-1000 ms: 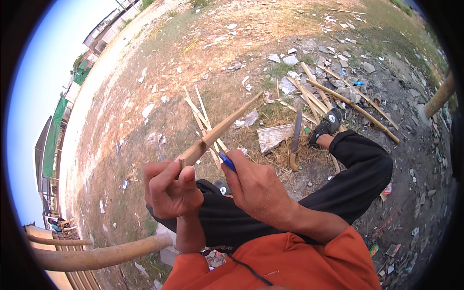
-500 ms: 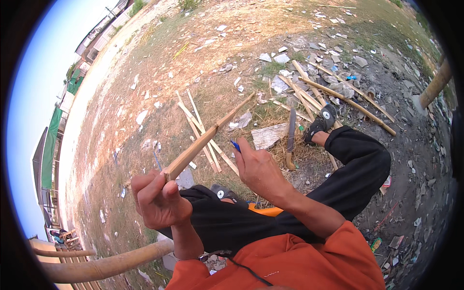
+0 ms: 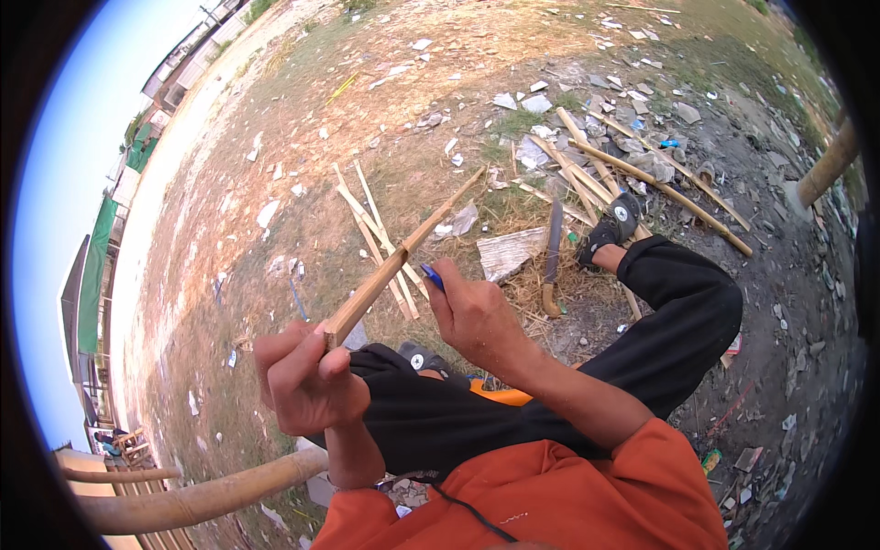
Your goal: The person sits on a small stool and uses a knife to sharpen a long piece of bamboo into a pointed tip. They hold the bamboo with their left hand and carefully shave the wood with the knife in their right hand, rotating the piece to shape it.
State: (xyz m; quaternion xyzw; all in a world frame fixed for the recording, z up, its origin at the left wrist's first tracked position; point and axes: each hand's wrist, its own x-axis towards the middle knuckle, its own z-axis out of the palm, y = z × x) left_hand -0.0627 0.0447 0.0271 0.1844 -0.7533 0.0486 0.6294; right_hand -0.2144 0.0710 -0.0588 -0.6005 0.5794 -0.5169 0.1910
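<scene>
My left hand pinches the near end of a split bamboo strip, which slants up and away to the right, with a dark node partway along. Closed around a small blue object is my right hand, just right of the strip below that node. Only the object's blue tip shows, so its kind is unclear; a narrow gap seems to separate it from the bamboo.
Past my right hand, a large wooden-handled knife lies beside a weathered board. Crossed bamboo strips lie ahead, and longer bamboo pieces near my foot. A bamboo pole runs at lower left. Litter and broken tiles are scattered around.
My right hand has moved a little left with the blue object, closer to the strip. My left hand and the strip's near end have shifted slightly right.
</scene>
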